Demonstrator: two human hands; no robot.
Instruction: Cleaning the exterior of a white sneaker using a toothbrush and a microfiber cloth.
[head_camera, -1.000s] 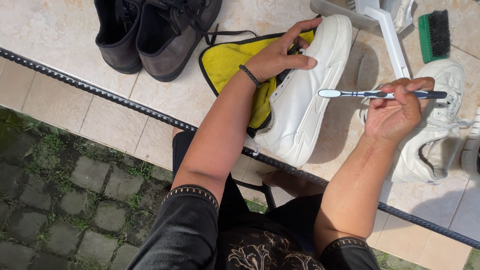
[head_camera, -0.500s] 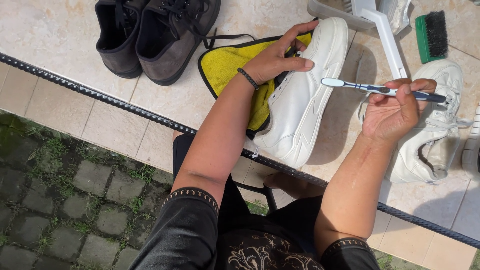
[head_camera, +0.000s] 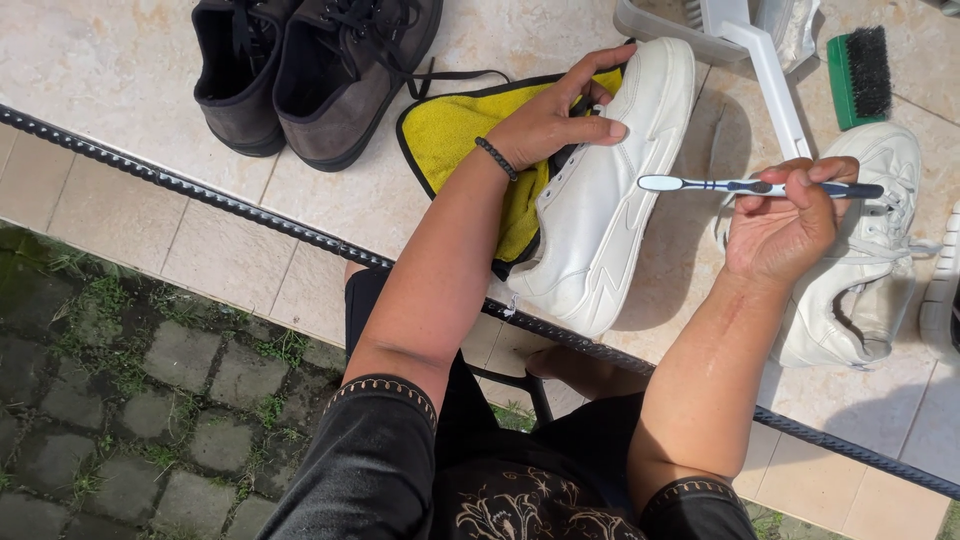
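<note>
A white sneaker (head_camera: 612, 215) lies on its side on a yellow cloth (head_camera: 450, 125) on the tiled floor. My left hand (head_camera: 550, 115) grips the sneaker around its opening and holds it steady. My right hand (head_camera: 785, 225) is shut on a blue and white toothbrush (head_camera: 745, 186), held level above the floor just right of the sneaker, its head pointing at the shoe without touching it. The second white sneaker (head_camera: 865, 250) rests under and behind my right hand.
A pair of dark grey lace-up shoes (head_camera: 310, 70) stands at the upper left. A green scrub brush (head_camera: 860, 75) and a grey plastic tub (head_camera: 700, 25) sit at the top right. A black ridged strip (head_camera: 200, 190) edges the tiles; mossy pavers (head_camera: 120, 400) lie below.
My right hand has lowered slightly with the toothbrush, staying beside the sneaker. My left hand keeps its grip on the shoe.
</note>
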